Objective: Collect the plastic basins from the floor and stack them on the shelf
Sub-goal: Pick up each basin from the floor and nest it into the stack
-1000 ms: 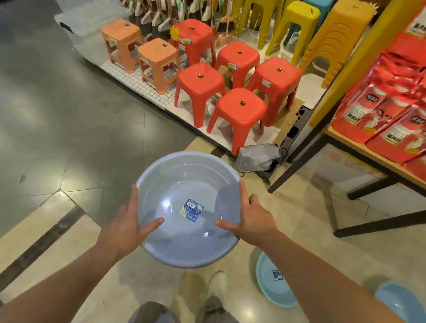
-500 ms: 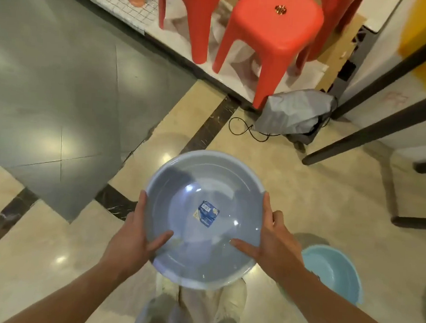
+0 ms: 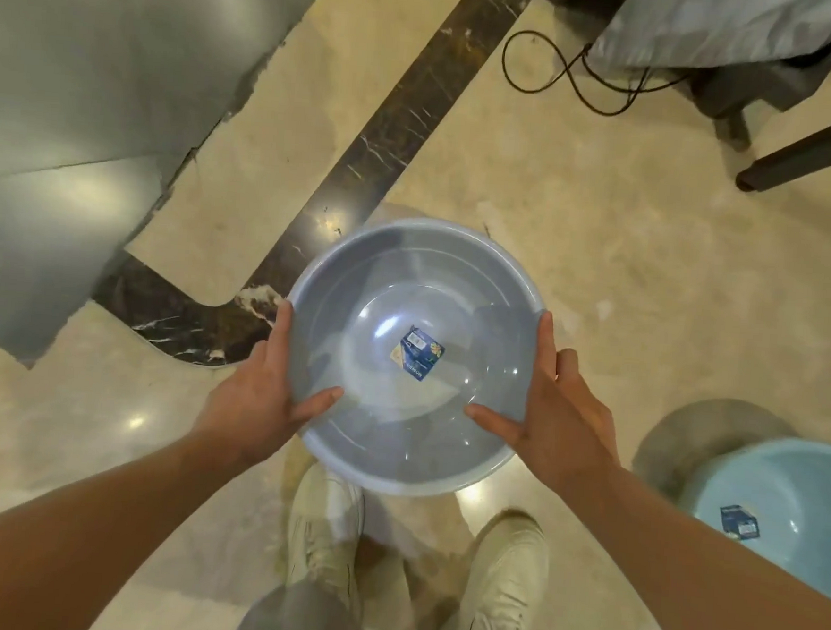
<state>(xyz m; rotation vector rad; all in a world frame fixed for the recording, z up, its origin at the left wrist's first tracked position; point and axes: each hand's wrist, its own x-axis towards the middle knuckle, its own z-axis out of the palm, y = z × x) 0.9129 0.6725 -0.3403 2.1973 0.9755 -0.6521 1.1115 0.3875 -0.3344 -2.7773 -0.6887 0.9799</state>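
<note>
I hold a round grey-blue plastic basin (image 3: pixel 405 289) level above the floor, a small label stuck in its bottom. My left hand (image 3: pixel 255 397) grips its left rim with the thumb inside. My right hand (image 3: pixel 558 418) grips the right rim the same way. A light blue basin (image 3: pixel 794 494) with a label inside stands on the floor at the lower right, partly hidden by my right forearm. No shelf is in view.
My two pale shoes (image 3: pixel 325 520) stand right under the held basin. A grey cloth bundle (image 3: pixel 719 26) with a black cable (image 3: pixel 558 78) lies at the top right, next to a dark table leg (image 3: pixel 808 150). A dark marble strip (image 3: pixel 392 131) crosses the beige floor.
The view has tilted down from the red stools to the floor at my feet. The grey-blue basin stays in both hands. The light blue basin now sits further right.
</note>
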